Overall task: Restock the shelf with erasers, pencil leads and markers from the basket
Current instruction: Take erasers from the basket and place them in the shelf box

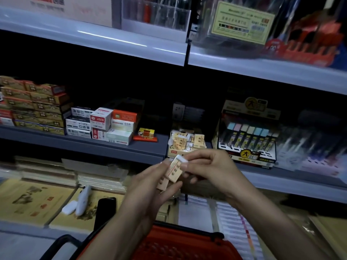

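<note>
Both hands meet in front of the middle shelf over a small stack of tan-sleeved erasers. My left hand [150, 186] cups the lower erasers [163, 183] from beneath. My right hand [208, 167] pinches the top eraser [175, 169], whose white end sticks out. Just behind them on the shelf stands an open eraser box [185, 142] filled with the same erasers. To its right is a display box of pencil leads [247, 139] with pastel caps. The red basket [180, 243] with black handles sits below my arms.
Stacked small boxes [101, 124] and tan cartons [32, 106] fill the shelf's left side. A red-yellow pack [145, 136] lies beside the eraser box. Notebooks and a white correction tape [82, 201] lie on the lower shelf. Pen displays stand above.
</note>
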